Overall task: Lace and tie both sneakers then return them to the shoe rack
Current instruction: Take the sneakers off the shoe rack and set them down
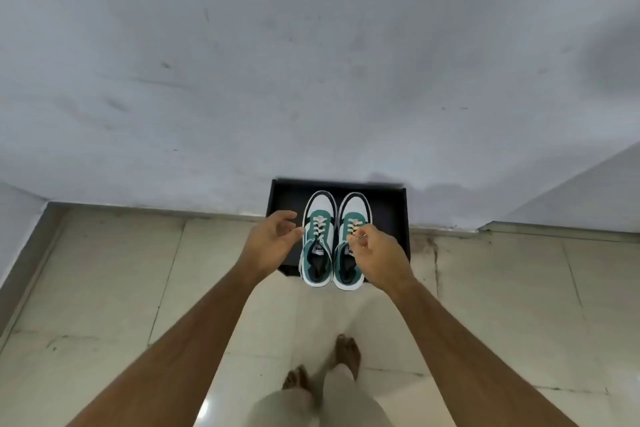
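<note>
Two teal, white and black sneakers stand side by side on a low black shoe rack against the wall, toes to the wall, heels overhanging its front edge. Both show pale laces threaded across the top. My left hand hovers just left of the left sneaker, fingers apart and curved, holding nothing. My right hand is over the right sneaker. Its fingertips curl together at the laces near the tongue, and whether they pinch a lace is unclear.
A grey-white wall rises behind the rack, with a corner at the right. The floor is beige tile. My bare feet and light trousers show at the bottom, about a step back from the rack.
</note>
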